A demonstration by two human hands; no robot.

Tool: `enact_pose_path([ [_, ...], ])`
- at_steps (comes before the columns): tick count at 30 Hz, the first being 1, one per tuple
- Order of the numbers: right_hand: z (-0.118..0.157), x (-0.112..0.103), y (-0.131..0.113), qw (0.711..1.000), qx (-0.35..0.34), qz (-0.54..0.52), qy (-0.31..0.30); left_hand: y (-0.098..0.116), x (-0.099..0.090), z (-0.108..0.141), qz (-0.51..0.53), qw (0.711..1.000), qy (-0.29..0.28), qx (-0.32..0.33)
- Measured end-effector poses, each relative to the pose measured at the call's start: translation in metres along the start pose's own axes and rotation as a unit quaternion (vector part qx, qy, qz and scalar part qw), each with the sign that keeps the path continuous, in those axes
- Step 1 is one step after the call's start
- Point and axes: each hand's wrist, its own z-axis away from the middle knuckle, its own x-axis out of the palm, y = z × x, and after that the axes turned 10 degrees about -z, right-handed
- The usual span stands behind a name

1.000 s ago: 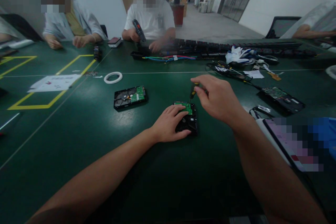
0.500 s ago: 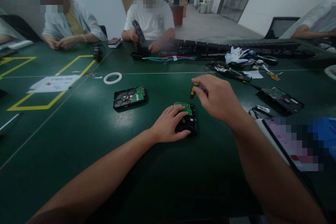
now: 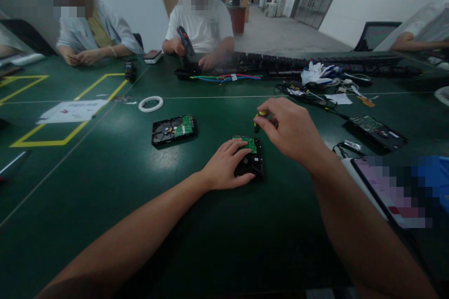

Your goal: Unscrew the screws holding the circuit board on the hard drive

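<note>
A black hard drive (image 3: 249, 164) with a green circuit board lies on the table in front of me, board side up. My left hand (image 3: 228, 164) spans its left part, fingers over the board and thumb along the near edge, gripping it against the table. Pinched in my right hand (image 3: 287, 126) is a small yellow-and-black screwdriver (image 3: 257, 124), held nearly upright. Its tip meets the far right part of the circuit board; the exact contact point is too small to make out. Left of this drive lies a second hard drive (image 3: 173, 131), also showing its green board.
A third drive (image 3: 377, 131) with a cable lies right, near a tablet-like device (image 3: 379, 187). A white ring (image 3: 150, 104), paper sheet (image 3: 72, 111), gloves (image 3: 319, 74) and cable bundles (image 3: 298, 63) lie farther back. Across the table a person holds a power drill (image 3: 185, 41).
My right hand has shifted very slightly, its fingers turned a little around the screwdriver handle. My left hand and the hard drive stay in place.
</note>
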Motion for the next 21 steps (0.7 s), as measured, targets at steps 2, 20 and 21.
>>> enact_pose_path([
  [2,0.000,0.000,0.001,1.000,-0.002,-0.006,0.001,0.000,0.001,0.000,0.002,1.000,0.000,-0.001],
  [20,0.000,0.005,0.009,0.999,0.004,-0.024,0.031,0.000,0.000,-0.001,0.016,1.000,0.001,-0.004],
  [21,0.000,0.004,0.009,0.999,0.007,-0.028,0.031,0.000,0.000,-0.001,0.017,1.000,0.000,-0.005],
])
